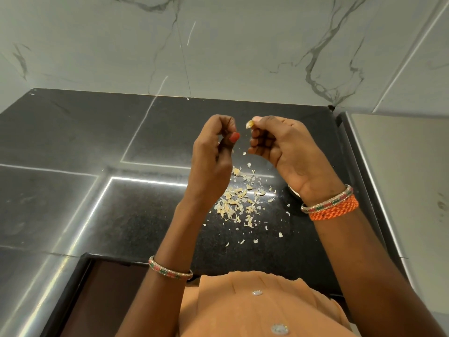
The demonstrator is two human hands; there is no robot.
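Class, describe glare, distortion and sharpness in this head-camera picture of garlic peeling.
Head view: strip-light glare streaks the black countertop; head view: wide-angle distortion slants the marble wall; head view: right hand, garlic clove and peels look sharp.

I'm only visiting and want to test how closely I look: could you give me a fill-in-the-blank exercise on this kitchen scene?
1. The small pale piece is pinched by the ____ hand.
2. The left hand has a thumbnail painted ____.
3. Pale peel scraps lie scattered on the ____ countertop.
Missing words: right; red; black.
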